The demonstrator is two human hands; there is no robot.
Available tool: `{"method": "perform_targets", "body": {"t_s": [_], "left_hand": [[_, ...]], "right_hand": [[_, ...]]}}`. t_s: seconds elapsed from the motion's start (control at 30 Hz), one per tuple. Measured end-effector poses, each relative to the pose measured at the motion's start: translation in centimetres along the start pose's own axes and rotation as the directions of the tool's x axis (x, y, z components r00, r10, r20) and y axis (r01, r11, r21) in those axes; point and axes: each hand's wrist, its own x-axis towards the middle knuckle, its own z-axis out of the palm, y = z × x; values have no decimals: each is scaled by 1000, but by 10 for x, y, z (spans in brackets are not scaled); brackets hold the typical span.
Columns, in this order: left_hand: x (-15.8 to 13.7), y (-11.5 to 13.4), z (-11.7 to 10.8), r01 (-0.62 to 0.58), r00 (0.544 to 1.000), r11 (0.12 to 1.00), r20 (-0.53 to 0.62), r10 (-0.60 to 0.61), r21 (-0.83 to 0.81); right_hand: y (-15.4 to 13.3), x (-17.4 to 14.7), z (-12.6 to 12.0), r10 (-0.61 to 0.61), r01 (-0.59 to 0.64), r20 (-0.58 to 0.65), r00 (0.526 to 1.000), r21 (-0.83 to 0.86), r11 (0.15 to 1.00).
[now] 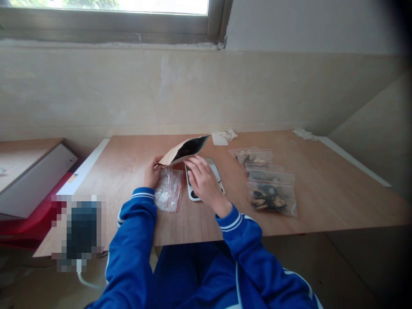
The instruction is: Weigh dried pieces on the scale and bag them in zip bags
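My left hand (151, 172) grips the left corner of a brown kraft paper pouch (172, 155). The pouch is tilted, and its mouth gapes open with a dark inside; what it contains is hard to make out. Stretched fingers of my right hand (206, 182) lie against the near edge of the pouch, with the thumb apart from them. Below that hand sits a small white digital scale (215, 168), partly covered. Flat clear zip bags (168, 193) with red lines lie beside my left wrist, under the pouch.
Several filled zip bags (272, 199) with dark and pale dried pieces lie overlapping on the right of the wooden table (331, 189). Crumpled white paper (228, 135) is at the back edge. A blurred dark object (82, 227) with a white cable stands at the left.
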Motion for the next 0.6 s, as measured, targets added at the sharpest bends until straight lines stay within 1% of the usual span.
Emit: {"method": "perform_targets", "body": {"t_s": [0.07,0.1,0.23,0.27,0.3,0.37,0.4,0.43,0.5,0.57,0.6], "left_hand": [[-2,6,0,3,1000,1000,-4,-3,20],[-2,9,0,9,1000,1000,-5,-9,22],[-3,13,1,1,1000,1000,1,-1,16],[-3,14,1,-6,1000,1000,3,6,16],[-3,13,1,-13,1000,1000,5,13,17],[-3,12,1,-19,1000,1000,5,19,24],[-3,12,1,-20,1000,999,4,20,27],[-3,11,1,-21,1000,999,2,21,30],[-3,9,1,-22,1000,999,-5,22,26],[-3,8,2,-18,1000,1000,-9,18,14],[-3,8,2,-15,1000,1000,-9,15,6]], "right_hand": [[-5,4,6,-5,5,22,1000,-11,1000],[-7,6,7,4,-4,12,1000,-14,1000],[-16,13,6,105,-112,-129,986,-47,993],[-17,15,5,126,-136,-144,982,-69,988],[-18,18,5,141,-155,-134,981,-96,983],[-18,22,4,176,-182,-56,983,-150,972],[-18,23,4,204,-200,8,979,-166,966],[-16,24,5,241,-224,81,967,-174,959],[-12,24,10,313,-283,201,928,-164,945],[-7,26,19,339,-318,248,907,-124,940],[-5,27,26,333,-319,239,912,-94,943]]}}
